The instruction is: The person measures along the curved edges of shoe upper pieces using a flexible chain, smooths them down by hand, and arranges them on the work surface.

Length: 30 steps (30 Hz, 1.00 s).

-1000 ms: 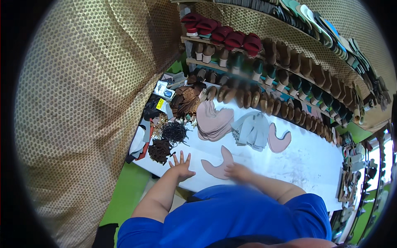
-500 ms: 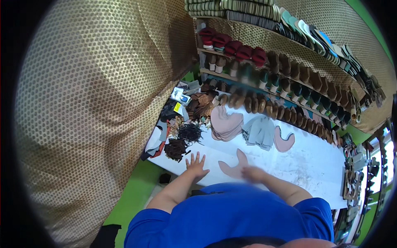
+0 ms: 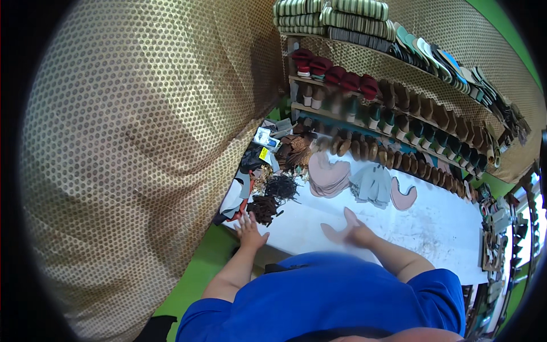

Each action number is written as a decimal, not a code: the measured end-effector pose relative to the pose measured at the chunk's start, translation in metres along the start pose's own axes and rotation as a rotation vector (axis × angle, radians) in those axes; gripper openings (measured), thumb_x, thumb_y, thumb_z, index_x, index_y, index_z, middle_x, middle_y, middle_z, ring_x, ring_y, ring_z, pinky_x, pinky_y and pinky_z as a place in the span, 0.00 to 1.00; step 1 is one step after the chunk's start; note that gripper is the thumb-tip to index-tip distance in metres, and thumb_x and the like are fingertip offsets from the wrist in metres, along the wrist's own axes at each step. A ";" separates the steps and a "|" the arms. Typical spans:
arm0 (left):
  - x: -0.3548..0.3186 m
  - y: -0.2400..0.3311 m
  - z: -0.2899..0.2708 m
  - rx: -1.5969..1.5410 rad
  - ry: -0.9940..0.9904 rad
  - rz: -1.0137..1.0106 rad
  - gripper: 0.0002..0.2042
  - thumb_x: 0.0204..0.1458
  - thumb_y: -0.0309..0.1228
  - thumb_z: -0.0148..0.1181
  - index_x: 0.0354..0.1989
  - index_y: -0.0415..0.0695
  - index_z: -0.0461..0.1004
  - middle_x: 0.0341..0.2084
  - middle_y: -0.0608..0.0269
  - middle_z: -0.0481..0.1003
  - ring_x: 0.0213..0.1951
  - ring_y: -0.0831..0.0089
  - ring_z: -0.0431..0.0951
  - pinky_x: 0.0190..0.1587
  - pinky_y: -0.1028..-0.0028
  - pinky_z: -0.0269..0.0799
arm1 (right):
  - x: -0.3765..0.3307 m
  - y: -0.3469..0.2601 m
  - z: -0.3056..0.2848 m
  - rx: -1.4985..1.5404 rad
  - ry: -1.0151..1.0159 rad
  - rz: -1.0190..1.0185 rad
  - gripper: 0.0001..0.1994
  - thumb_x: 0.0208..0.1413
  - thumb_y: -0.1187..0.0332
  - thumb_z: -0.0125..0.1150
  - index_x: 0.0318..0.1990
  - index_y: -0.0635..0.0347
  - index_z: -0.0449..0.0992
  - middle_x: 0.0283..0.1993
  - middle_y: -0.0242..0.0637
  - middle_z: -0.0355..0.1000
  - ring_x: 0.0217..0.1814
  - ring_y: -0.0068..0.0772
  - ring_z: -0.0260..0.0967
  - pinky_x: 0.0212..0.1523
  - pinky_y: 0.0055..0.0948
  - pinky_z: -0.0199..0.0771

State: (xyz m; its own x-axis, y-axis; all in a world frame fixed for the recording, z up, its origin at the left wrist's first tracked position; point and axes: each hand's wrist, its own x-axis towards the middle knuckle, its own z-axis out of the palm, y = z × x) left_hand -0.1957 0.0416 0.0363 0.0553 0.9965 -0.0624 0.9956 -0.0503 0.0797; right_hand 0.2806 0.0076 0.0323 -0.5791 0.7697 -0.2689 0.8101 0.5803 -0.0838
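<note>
A: Hand status?

B: Left hand [image 3: 249,233] is released, fingers spread, at the near-left edge of the white table [image 3: 439,233]. Dark brown strip pile [image 3: 264,209] sits just beyond its fingers, black strip pile [image 3: 281,187] farther out. Patterned curtain [image 3: 165,142] hangs to its left.

A: Resting or hovering?

B: Cannot tell.

A: Right?

B: Right hand [image 3: 361,234] is over the pink crescent piece [image 3: 336,232]. Fingers slightly blurred; pinching or just pressing, cannot tell. One horn sticks out left of the hand, the other points away past it.

A: Room around it?

B: Rightward: wide bare surface, dark smudges, out to the table's right end. Leftward: bare stretch toward the left hand. Beyond it: bare gap, then grey stack [image 3: 371,185]; pink stack [image 3: 329,178] ahead-left, single pink U-shaped piece [image 3: 403,198] ahead-right. Row of brown shoes [image 3: 397,160] lines the far edge.

A: Behind the hand?

B: Tight. Blue shirt [image 3: 319,290] covers the near edge.
</note>
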 end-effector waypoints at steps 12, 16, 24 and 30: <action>0.024 -0.044 0.000 -0.154 -0.541 -0.201 0.68 0.42 0.73 0.62 0.78 0.49 0.22 0.76 0.41 0.17 0.76 0.42 0.14 0.73 0.41 0.16 | 0.163 -0.062 -0.032 0.177 0.450 0.259 0.08 0.53 0.55 0.68 0.40 0.33 0.87 0.60 0.27 0.75 0.74 0.41 0.58 0.70 0.78 0.42; 0.034 -0.049 -0.005 -0.156 -0.687 -0.201 0.70 0.41 0.71 0.65 0.77 0.53 0.18 0.75 0.43 0.12 0.75 0.41 0.11 0.72 0.39 0.18 | 0.215 -0.070 -0.031 0.279 0.427 0.544 0.11 0.53 0.51 0.68 0.43 0.30 0.87 0.62 0.27 0.73 0.75 0.43 0.55 0.67 0.86 0.38; 0.038 -0.051 -0.007 -0.166 -0.729 -0.178 0.67 0.44 0.70 0.64 0.78 0.53 0.20 0.75 0.41 0.13 0.74 0.40 0.10 0.72 0.38 0.19 | 0.249 -0.078 -0.017 0.259 0.422 0.613 0.08 0.50 0.57 0.71 0.38 0.35 0.87 0.62 0.24 0.72 0.77 0.41 0.52 0.70 0.82 0.34; 0.039 -0.054 -0.013 -0.165 -0.727 -0.134 0.66 0.45 0.70 0.63 0.78 0.54 0.20 0.75 0.40 0.13 0.74 0.38 0.09 0.72 0.37 0.20 | 0.258 -0.078 -0.028 0.216 0.457 0.572 0.08 0.52 0.61 0.69 0.39 0.45 0.85 0.61 0.27 0.72 0.76 0.46 0.54 0.69 0.82 0.40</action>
State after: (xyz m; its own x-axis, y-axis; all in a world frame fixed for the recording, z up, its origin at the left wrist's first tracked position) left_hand -0.2486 0.0844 0.0423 0.0277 0.6957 -0.7178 0.9762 0.1357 0.1692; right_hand 0.0653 0.1686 -0.0040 -0.0064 0.9956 0.0932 0.9681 0.0296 -0.2490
